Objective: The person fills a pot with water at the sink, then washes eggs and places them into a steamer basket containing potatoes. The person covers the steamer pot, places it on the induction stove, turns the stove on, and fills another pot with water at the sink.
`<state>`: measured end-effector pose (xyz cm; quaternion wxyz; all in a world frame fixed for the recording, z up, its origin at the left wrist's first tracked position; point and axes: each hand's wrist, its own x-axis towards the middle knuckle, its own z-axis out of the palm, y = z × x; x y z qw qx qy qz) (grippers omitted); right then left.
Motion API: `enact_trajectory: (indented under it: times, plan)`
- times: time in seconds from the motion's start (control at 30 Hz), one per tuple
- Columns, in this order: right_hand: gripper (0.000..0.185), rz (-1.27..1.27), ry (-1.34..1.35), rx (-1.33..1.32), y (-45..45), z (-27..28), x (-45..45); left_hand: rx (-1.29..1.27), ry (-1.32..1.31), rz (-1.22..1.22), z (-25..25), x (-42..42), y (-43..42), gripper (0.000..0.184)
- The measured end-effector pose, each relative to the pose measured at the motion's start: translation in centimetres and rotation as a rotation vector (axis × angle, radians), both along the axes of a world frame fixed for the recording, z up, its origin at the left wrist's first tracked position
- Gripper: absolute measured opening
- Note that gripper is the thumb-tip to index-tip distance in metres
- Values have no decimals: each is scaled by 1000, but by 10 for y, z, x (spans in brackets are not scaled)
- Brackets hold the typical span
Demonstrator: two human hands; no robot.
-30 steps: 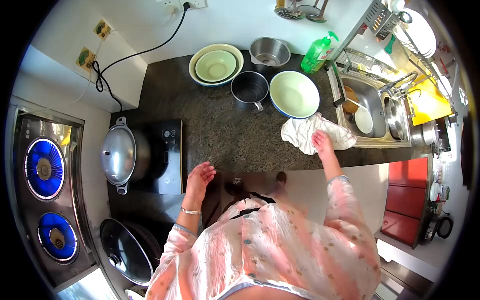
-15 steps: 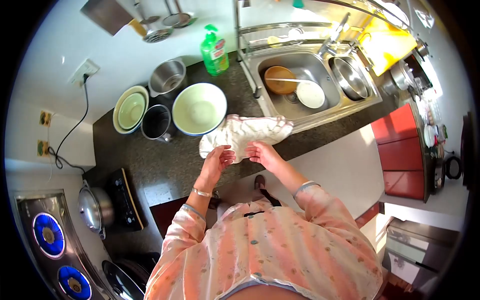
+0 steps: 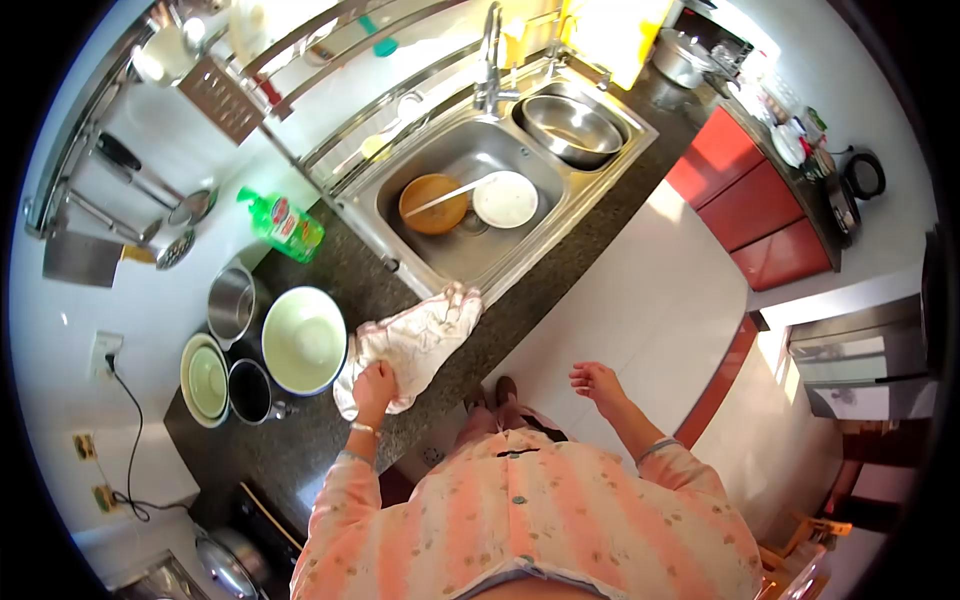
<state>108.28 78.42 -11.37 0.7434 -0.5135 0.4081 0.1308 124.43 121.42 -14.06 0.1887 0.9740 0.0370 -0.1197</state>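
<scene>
A crumpled white cloth (image 3: 425,345) lies on the dark counter between the large bowl and the sink's edge. My left hand (image 3: 375,388) is closed on the lower left part of this cloth. Over the floor, away from the counter, my right hand (image 3: 597,384) is held with its fingers apart and nothing in it. The large pale green bowl (image 3: 305,341) stands just left of the cloth. Beside it are a black pot (image 3: 249,390), a steel pot (image 3: 233,305) and two nested green bowls (image 3: 207,382).
The sink (image 3: 470,160) holds a brown bowl (image 3: 433,204), a white bowl (image 3: 505,199) and a steel basin (image 3: 571,130). A green soap bottle (image 3: 284,226) stands by the wall. Utensils hang at the upper left. Red cabinets (image 3: 752,219) are at the right.
The view has turned toward the sink. My left hand has closed on the cloth, while my right hand has moved away from it to the right.
</scene>
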Motion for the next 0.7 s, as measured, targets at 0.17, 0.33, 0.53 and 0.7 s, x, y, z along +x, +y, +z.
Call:
enact_trajectory:
  times: [0.17, 0.33, 0.53, 0.7]
  plan:
    - [27, -130, 67, -10, -19, -5, -35, -327, -51, -60, 40, -1, -48, 15]
    - [28, -302, 25, -27, -63, -6, -58, -595, -71, -283, 60, 23, -161, 15]
    - [28, -436, 21, 24, -147, -26, -96, -628, -102, -541, 116, 65, -319, 17]
    - [28, -620, 21, -13, -254, -6, -116, -616, -35, -574, 105, 63, -441, 19]
